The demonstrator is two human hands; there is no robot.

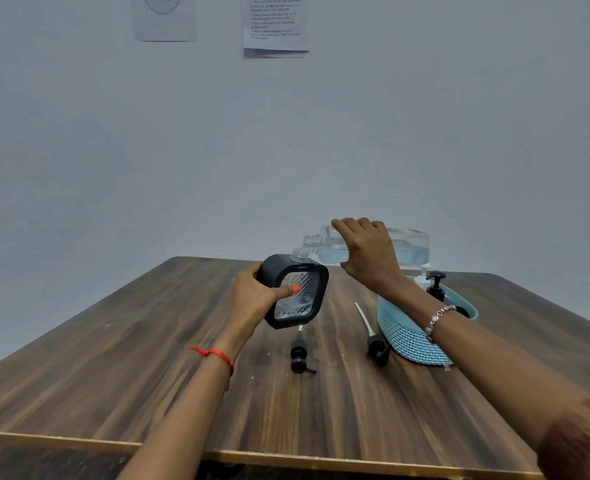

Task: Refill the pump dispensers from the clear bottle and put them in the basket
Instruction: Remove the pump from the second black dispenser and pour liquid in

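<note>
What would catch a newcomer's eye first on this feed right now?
The pour at centre: the right hand tips the clear bottle almost flat, its mouth at the open neck of the black dispenser, which the left hand holds tilted. Next, a pump head lies loose on the table below the dispenser, and a second pump head lies beside the teal basket at right, where a black pump top sticks up.

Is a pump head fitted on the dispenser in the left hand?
No, the dispenser has a bare neck; two pump heads lie on the table.
</note>
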